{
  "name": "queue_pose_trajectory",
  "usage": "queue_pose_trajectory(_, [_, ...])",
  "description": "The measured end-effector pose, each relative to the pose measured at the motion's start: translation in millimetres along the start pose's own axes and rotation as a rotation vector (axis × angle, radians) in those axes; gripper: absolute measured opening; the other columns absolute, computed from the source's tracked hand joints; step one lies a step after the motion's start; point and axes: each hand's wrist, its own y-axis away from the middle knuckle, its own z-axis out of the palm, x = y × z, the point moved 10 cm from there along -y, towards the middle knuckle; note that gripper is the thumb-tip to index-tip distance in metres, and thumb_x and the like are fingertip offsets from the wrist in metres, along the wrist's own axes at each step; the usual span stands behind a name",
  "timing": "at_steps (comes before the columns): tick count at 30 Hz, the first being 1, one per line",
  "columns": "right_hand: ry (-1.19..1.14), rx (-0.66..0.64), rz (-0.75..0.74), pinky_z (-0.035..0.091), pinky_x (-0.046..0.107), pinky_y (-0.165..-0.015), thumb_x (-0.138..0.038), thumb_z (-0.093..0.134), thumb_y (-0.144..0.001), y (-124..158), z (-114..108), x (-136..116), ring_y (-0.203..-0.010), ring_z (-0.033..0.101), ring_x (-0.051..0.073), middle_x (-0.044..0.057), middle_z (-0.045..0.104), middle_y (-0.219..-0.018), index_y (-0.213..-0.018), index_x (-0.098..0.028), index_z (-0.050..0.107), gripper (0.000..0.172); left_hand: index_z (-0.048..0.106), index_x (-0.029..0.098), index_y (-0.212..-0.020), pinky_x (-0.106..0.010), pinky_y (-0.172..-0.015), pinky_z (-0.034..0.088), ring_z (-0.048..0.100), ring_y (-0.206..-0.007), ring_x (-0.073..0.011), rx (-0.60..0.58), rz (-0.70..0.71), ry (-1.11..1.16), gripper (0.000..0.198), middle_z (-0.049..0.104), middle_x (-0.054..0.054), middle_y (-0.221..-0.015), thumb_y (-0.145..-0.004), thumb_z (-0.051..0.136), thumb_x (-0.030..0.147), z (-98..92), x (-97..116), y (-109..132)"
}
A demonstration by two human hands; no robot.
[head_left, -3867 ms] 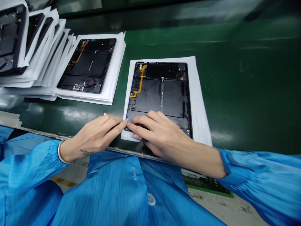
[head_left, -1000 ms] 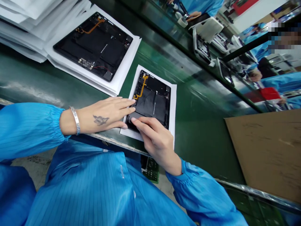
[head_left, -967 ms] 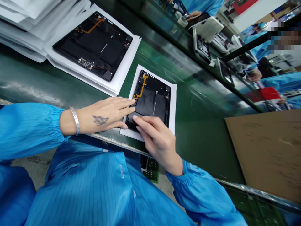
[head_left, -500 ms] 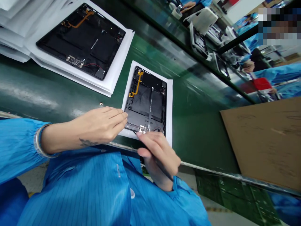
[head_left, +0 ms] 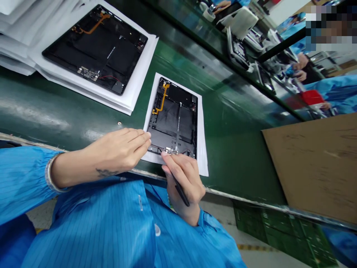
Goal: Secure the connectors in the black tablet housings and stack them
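An opened tablet [head_left: 170, 130] with dark insides, an orange flex cable [head_left: 161, 106] and a small circuit board [head_left: 170, 150] lies on a white sheet [head_left: 203, 149]. My left hand [head_left: 122, 150] is flat, its fingers stretched out together with the tips on the tablet's left edge near the bottom corner. Pinched in my right hand [head_left: 186, 176] is a slim pair of black tweezers [head_left: 182, 191]. Their tips reach the tablet's lower edge, just left of the circuit board. My right fingers partly cover the board's lower side.
A second opened tablet [head_left: 95, 52] lies on stacked white sheets [head_left: 131, 106] at the upper left. A small metal piece [head_left: 119, 123] sits on the green table [head_left: 231, 156]. At right is a cardboard sheet [head_left: 312, 167]. Beyond the dark rail, co-workers handle devices.
My right hand has shifted slightly left and up, and the tweezers now stand more steeply, their tips a bit higher at the tablet's lower edge. My left hand stays on the tablet's edge.
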Motion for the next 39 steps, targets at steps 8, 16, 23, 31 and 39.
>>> queue_pose_trajectory(8, [0.039, -0.005, 0.030, 0.056, 0.039, -0.082, -0.005, 0.061, -0.094, 2, 0, 6, -0.094, 0.065, 0.021, 0.009, 0.072, -0.103, -0.127, -0.020, 0.067, 0.037, 0.070, 0.003, -0.114, -0.033, -0.084, 0.058, 0.072, -0.106, -0.0250, -0.012, -0.013, -0.007, 0.037, 0.073, -0.017, -0.119, -0.098, 0.037, 0.002, -1.6, -1, 0])
queue_pose_trajectory(16, [0.041, -0.011, 0.047, 0.056, 0.042, -0.088, -0.001, 0.062, -0.089, 2, -10, 10, -0.090, 0.062, 0.022, 0.006, 0.074, -0.095, -0.118, -0.020, 0.070, 0.036, 0.069, 0.005, -0.116, -0.034, -0.085, 0.056, 0.070, -0.104, -0.0245, -0.063, -0.006, -0.021, 0.034, 0.071, -0.017, -0.120, -0.098, 0.039, 0.004, 2.3, 1, -2])
queue_pose_trajectory(23, [-0.306, -0.029, 0.201, 0.056, 0.037, -0.075, -0.013, 0.062, -0.095, -34, -24, 49, -0.085, 0.067, 0.020, 0.004, 0.076, -0.093, -0.108, -0.025, 0.075, 0.022, 0.071, 0.011, -0.114, -0.031, -0.065, 0.049, 0.065, -0.080, -0.0221, -0.135, -0.036, -0.070, 0.030, 0.068, -0.012, -0.093, -0.095, 0.048, 0.008, 11.0, 8, -18])
queue_pose_trajectory(31, [-0.573, -0.215, 0.271, 0.055, 0.033, -0.080, -0.020, 0.060, -0.098, -51, 28, 49, -0.086, 0.067, 0.017, 0.002, 0.076, -0.092, -0.097, -0.021, 0.075, 0.015, 0.067, 0.012, -0.122, -0.032, -0.069, 0.046, 0.062, -0.083, -0.0230, -0.167, -0.051, -0.043, 0.031, 0.062, -0.010, -0.093, -0.098, 0.048, 0.012, 18.1, 6, -18])
queue_pose_trajectory(39, [-0.550, -0.211, 0.230, 0.055, 0.036, -0.079, -0.016, 0.060, -0.097, -49, 25, 45, -0.085, 0.066, 0.018, 0.003, 0.077, -0.093, -0.098, -0.022, 0.075, 0.017, 0.070, 0.014, -0.113, -0.032, -0.065, 0.045, 0.061, -0.083, -0.0231, -0.145, -0.059, -0.005, 0.024, 0.060, -0.009, -0.091, -0.099, 0.050, 0.015, 18.0, 2, -18])
